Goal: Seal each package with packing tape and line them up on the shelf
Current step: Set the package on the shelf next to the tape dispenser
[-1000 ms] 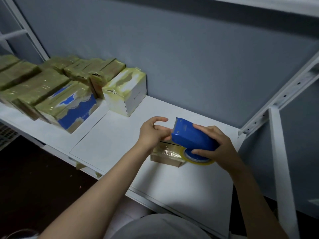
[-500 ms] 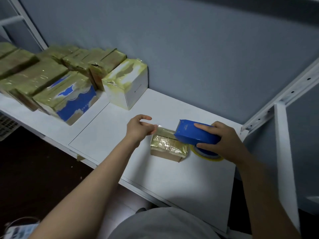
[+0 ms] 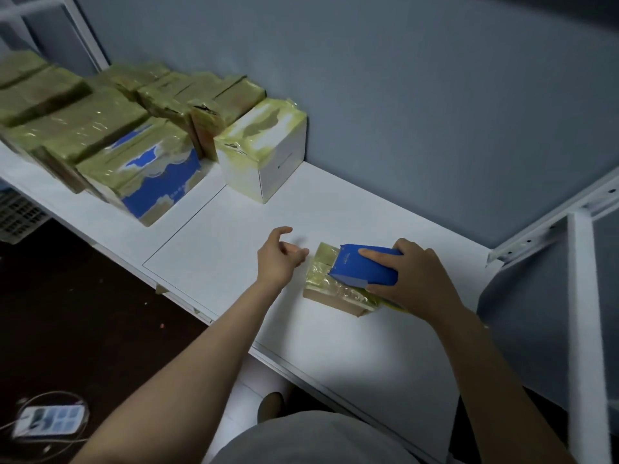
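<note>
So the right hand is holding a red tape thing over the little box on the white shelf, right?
Not quite. The tape dispenser is blue, not red. The head view shows the right hand holding it over the little box on the white shelf.

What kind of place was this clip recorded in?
Probably a small packing or storage corner: a white metal-framed shelf against a grey wall, tape-wrapped packages lined up on it, and a blue tape dispenser gripped by the right hand over a small package.

Grey wall (image 3: 402,95), dark floor (image 3: 83,296), white power strip (image 3: 48,420), perforated crate (image 3: 20,216)
</note>
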